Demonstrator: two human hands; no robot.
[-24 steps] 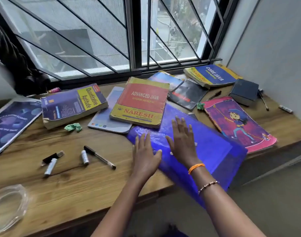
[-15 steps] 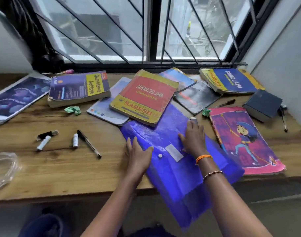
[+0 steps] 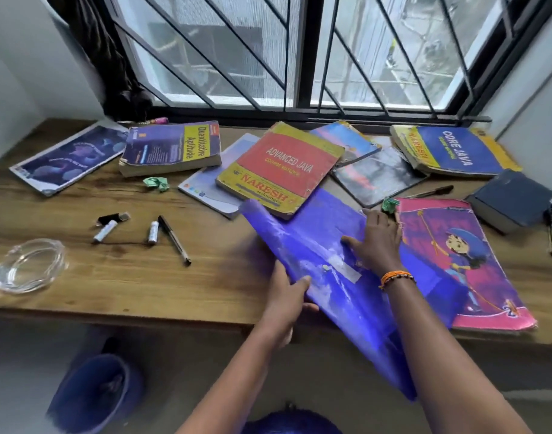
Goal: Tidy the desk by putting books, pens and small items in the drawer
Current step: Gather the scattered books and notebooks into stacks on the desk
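L hand [image 3: 289, 300] pinched the folder [image 3: 325, 245] edge at lower centre, R hand [image 3: 376, 242] lay flat on it w/ fingers spread; its long axis ran upper left to lower right.

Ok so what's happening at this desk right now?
A person is tidying a cluttered wooden desk. Their left hand grips the near edge of a blue plastic folder, lifting it, while the right hand presses flat on top. The folder's far corner is tucked under the Advanced Java book. Other books, pens and markers lie around, untouched.
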